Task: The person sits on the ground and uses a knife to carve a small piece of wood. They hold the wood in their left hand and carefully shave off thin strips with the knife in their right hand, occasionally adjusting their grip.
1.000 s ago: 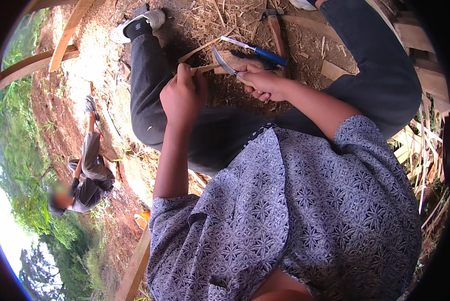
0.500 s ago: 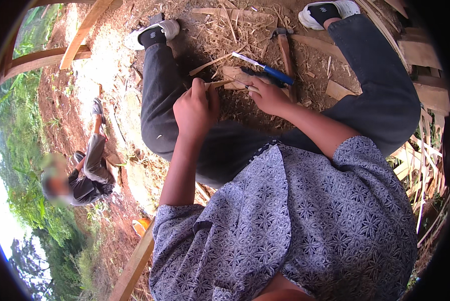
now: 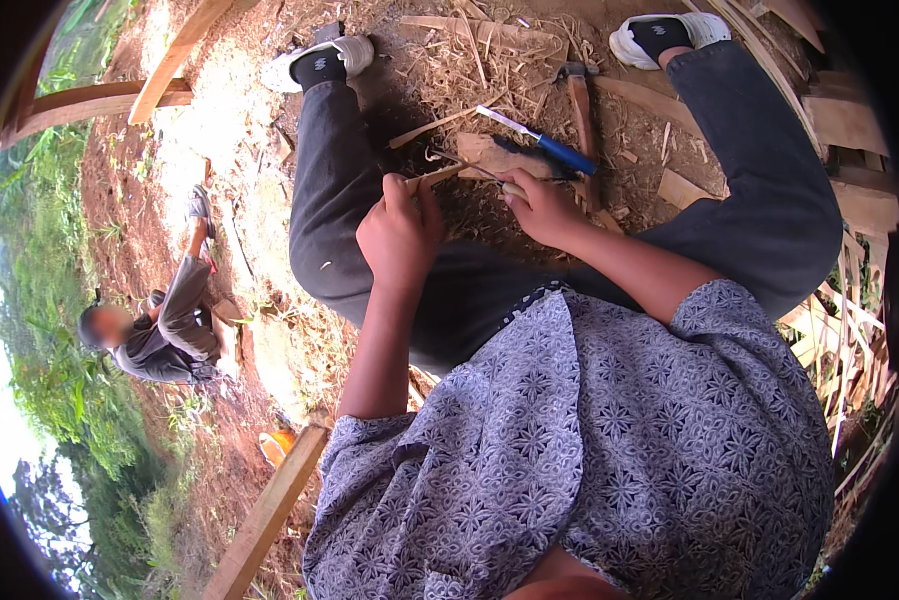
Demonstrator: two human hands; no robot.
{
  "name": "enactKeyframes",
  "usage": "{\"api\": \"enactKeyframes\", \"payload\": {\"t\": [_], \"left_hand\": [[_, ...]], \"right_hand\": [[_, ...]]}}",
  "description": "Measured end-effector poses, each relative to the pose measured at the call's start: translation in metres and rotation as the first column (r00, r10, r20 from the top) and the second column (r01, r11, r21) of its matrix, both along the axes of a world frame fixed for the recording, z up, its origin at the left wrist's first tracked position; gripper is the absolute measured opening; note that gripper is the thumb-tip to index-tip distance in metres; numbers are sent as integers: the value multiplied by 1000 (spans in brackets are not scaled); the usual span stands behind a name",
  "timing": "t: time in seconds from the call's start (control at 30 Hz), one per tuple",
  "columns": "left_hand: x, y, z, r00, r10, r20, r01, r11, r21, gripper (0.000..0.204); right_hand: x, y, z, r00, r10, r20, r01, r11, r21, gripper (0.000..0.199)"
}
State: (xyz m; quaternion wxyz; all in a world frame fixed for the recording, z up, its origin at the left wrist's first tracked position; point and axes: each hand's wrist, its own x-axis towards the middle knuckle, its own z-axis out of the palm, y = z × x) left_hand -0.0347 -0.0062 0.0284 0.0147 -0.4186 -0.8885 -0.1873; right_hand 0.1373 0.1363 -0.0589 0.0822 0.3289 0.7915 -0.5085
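Observation:
My left hand (image 3: 399, 238) is closed around a narrow pale wood strip (image 3: 437, 177), whose end points to the right between my knees. In my right hand (image 3: 543, 210) is a knife (image 3: 477, 168), its light handle inside my fingers and its thin blade lying against or just above the strip. A small curl of wood shows near the blade's tip. Just beyond my hands, a flat wood block (image 3: 489, 153) with a dark patch rests on the ground. A blue-handled chisel (image 3: 564, 152) lies across it, beside a wooden-handled hammer (image 3: 580, 112).
Shavings (image 3: 469, 65) cover the ground between my feet. Boards (image 3: 849, 125) and thin strips are piled at the right. A wooden beam (image 3: 269, 515) slants at the lower left, near an orange object (image 3: 277, 447). Another person (image 3: 164, 335) sits farther off at the left.
The knife blade has shifted left relative to the strip, and a curl now shows by its tip. The whole view has moved slightly. The seated person's head and upper body have shifted.

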Motion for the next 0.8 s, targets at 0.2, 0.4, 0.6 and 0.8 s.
{"api": "enactKeyframes", "payload": {"t": [0.2, 0.4, 0.6, 0.8], "left_hand": [[1, -1, 3, 999, 36, 11, -36, 999, -12, 20], [4, -2, 5, 994, 108, 35, -107, 994, -26, 20], [13, 2, 7, 999, 43, 2, -43, 999, 5, 22], [18, -5, 5, 1000, 21, -5, -21, 1000, -18, 23]], "right_hand": [[12, 4, 26, 999, 45, 8, -45, 999, 15, 35], [9, 8, 46, 971, -71, -228, 45, 992, -116, 35], [-6, 1, 23, 930, 4, -367, -14, 1000, -22, 35], [-13, -2, 43, 963, -21, -268, 6, 998, -55, 32]]}}
